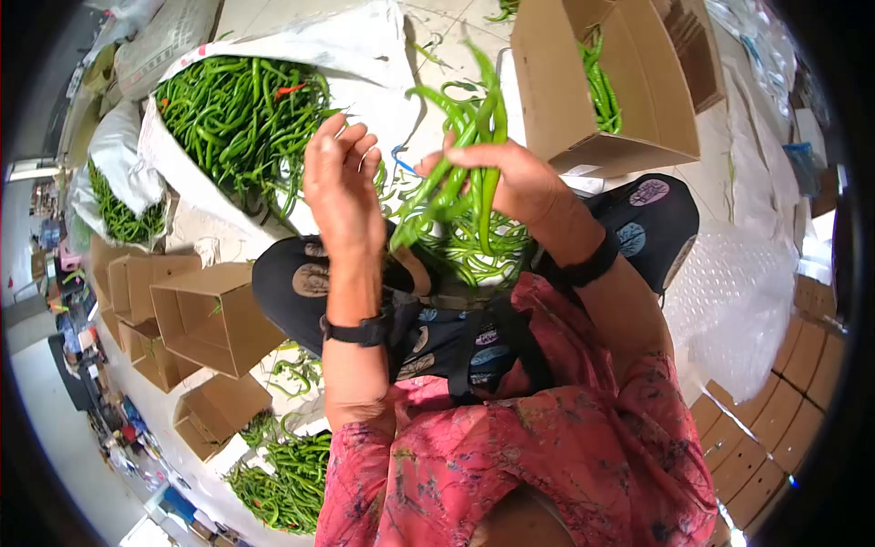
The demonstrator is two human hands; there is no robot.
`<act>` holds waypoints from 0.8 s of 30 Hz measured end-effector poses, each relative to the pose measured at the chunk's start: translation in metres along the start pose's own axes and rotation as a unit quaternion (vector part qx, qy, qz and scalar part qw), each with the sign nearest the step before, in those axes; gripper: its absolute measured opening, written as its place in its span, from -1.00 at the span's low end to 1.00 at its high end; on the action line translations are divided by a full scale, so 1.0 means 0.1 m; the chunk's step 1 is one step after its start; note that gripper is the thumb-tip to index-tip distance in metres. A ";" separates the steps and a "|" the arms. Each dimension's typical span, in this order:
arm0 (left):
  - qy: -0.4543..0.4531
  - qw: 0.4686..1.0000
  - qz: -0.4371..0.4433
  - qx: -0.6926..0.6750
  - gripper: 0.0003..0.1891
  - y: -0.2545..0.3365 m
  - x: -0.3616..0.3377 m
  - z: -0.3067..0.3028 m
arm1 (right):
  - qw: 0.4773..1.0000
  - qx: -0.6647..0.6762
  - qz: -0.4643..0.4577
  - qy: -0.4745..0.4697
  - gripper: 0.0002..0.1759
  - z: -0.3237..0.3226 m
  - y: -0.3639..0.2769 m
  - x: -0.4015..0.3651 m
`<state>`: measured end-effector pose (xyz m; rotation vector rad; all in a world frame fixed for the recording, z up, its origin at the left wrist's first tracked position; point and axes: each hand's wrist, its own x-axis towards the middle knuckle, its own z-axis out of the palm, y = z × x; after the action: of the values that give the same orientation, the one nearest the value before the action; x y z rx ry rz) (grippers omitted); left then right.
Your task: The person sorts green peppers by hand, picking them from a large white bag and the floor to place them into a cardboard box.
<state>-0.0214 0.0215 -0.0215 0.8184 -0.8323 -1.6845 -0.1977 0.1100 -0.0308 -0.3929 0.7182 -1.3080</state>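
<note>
My right hand (519, 182) is closed around a bunch of long green chili peppers (474, 146), held up in front of me. My left hand (346, 187) is raised to the left of the bunch, fingers apart and slightly curled, with nothing in it. Below the held bunch, more green peppers (478, 251) lie in a pile between my knees. Beyond my left hand, an opened white sack (365, 46) spills a big heap of green peppers (241, 128) with a red one among them. Part of the pile between my knees is hidden by the held peppers.
At the upper right stands an open cardboard box (561, 82) with some green peppers inside. Several open cardboard boxes (196, 319) are on the left. Another pepper heap (283, 479) lies at the lower left. Bubble wrap (738, 301) is beside my right knee, near stacked cartons (766, 447).
</note>
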 end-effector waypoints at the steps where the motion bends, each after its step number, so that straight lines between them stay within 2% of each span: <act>1: -0.035 0.998 -0.020 -0.050 -0.62 0.01 0.02 -0.08 | 0.997 0.066 -0.001 0.033 -0.73 -0.01 -0.09 0.01; 3: -0.038 0.998 -0.030 -0.043 -0.62 -0.02 0.00 -0.11 | 0.989 0.138 -0.053 0.006 -0.72 -0.13 -0.20 0.08; 5: -0.072 0.994 -0.032 -0.075 -0.65 -0.05 0.02 -0.14 | 0.982 0.148 -0.112 0.027 -0.72 -0.16 -0.35 0.12; 8: -0.033 0.996 -0.057 -0.051 -0.67 -0.10 -0.02 -0.10 | 0.974 0.174 -0.133 0.053 -0.75 -0.12 -0.54 0.10; 10: -0.041 0.994 -0.094 -0.033 -0.64 -0.14 -0.05 -0.05 | 0.960 0.234 -0.140 0.072 -0.71 -0.12 -0.61 0.12; 13: -0.070 0.989 -0.129 0.012 -0.62 -0.16 -0.13 0.09 | 0.966 0.211 -0.147 0.009 -0.61 -0.10 -0.68 0.05; 18: -0.108 0.984 -0.134 0.047 -0.71 -0.17 -0.18 0.16 | 0.974 0.110 -0.173 -0.097 -0.36 -0.04 -0.87 -0.16; 22: -0.120 0.980 -0.144 0.068 -0.73 -0.18 -0.18 0.18 | 0.974 0.097 -0.178 -0.101 -0.19 0.03 -1.10 -0.36; 23: -0.124 0.979 -0.145 0.066 -0.73 -0.19 -0.18 0.18 | 0.967 0.103 -0.193 -0.129 -0.31 -0.07 -1.13 -0.36; 24: -0.109 0.980 -0.152 0.065 -0.74 -0.15 -0.21 0.22 | 0.966 0.094 -0.207 -0.127 -0.32 -0.08 -1.19 -0.40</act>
<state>-0.0425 0.0479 -0.0199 0.8967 -1.0159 -2.0329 -0.2938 0.1216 0.0497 -0.5646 0.2992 -1.6668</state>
